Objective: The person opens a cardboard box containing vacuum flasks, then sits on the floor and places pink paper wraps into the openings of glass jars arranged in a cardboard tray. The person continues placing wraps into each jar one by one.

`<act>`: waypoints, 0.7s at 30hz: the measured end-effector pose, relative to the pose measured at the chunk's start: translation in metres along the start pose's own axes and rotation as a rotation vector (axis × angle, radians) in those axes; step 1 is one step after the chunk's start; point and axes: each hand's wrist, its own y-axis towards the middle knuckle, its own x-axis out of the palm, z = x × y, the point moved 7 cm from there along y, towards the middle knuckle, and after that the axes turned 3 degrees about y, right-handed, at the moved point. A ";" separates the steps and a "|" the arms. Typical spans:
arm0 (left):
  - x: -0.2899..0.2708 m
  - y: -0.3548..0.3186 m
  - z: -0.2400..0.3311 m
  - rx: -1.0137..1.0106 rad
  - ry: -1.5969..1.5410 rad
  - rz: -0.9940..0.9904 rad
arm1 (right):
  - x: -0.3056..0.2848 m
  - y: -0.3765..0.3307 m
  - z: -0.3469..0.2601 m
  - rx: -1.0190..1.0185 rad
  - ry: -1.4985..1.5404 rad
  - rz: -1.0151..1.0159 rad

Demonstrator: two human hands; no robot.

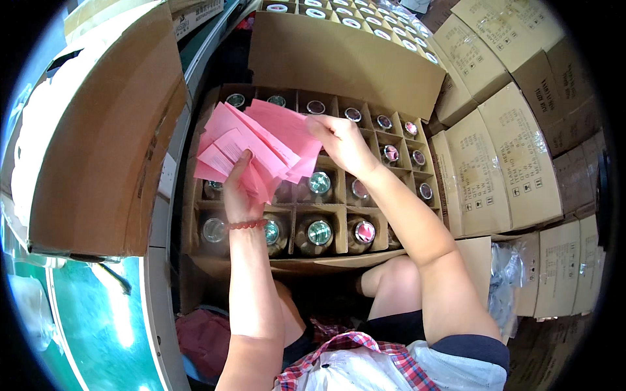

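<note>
Stacked cartons are seen at right. Above the bottles, pink sheets are gripped, fanned, by the raised left hand; one edge is pinched by the right hand, angled leftward. Some bottles are covered.

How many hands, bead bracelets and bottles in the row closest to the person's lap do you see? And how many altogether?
Hands: 2 (left hand, right hand)
Bead bracelets: 1
Bottles plainly showing in that row: 4 (the right arm covers the row's right end)
Total: 7
</note>
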 end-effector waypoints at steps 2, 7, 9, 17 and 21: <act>-0.005 0.003 -0.001 0.011 0.013 -0.008 | -0.022 -0.004 0.006 0.074 0.289 0.196; -0.013 0.002 0.000 -0.025 -0.086 0.028 | -0.058 -0.017 0.014 0.122 0.378 0.234; -0.023 0.010 -0.001 -0.022 -0.182 -0.003 | -0.062 -0.022 0.002 0.107 0.185 0.256; 0.018 -0.009 0.001 -0.024 -0.460 -0.410 | -0.070 -0.021 -0.027 -0.074 -0.280 0.390; -0.003 0.005 -0.018 0.012 -0.221 -0.128 | -0.036 -0.015 -0.024 -0.058 -0.101 0.275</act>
